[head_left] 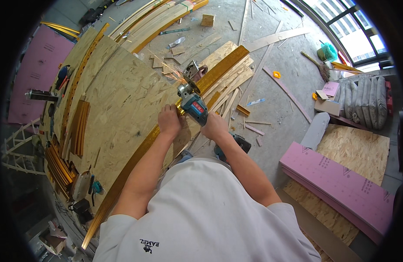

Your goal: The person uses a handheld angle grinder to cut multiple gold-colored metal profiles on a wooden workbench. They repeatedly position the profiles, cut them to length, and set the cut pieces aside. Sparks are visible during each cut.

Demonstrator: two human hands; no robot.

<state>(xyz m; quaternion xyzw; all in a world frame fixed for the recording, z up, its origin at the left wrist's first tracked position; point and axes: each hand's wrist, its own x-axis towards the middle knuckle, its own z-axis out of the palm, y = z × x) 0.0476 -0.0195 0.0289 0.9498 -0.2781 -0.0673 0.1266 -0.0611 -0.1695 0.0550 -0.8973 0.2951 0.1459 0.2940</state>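
Note:
A teal angle grinder (195, 108) is in my right hand (215, 127), whose fingers wrap its body. Its disc (192, 84) meets a long gold metal strip (136, 162), and orange sparks fly off to the far left of the contact. My left hand (169, 120) closes on the strip just nearer than the grinder's head; its fingertips are partly hidden. The strip runs from the near left, along the edge of a wood-chip board (118, 87), to its far end beyond the disc. The grinder's dark battery end shows below my right wrist.
Gold-brown strips (81, 126) and hand tools lie on the board's left. Offcuts and planks (236, 72) are strewn beyond the disc. Pink foam boards (337, 183) are stacked at the right, near grey bags (363, 100). A broom (316, 65) stands by the windows.

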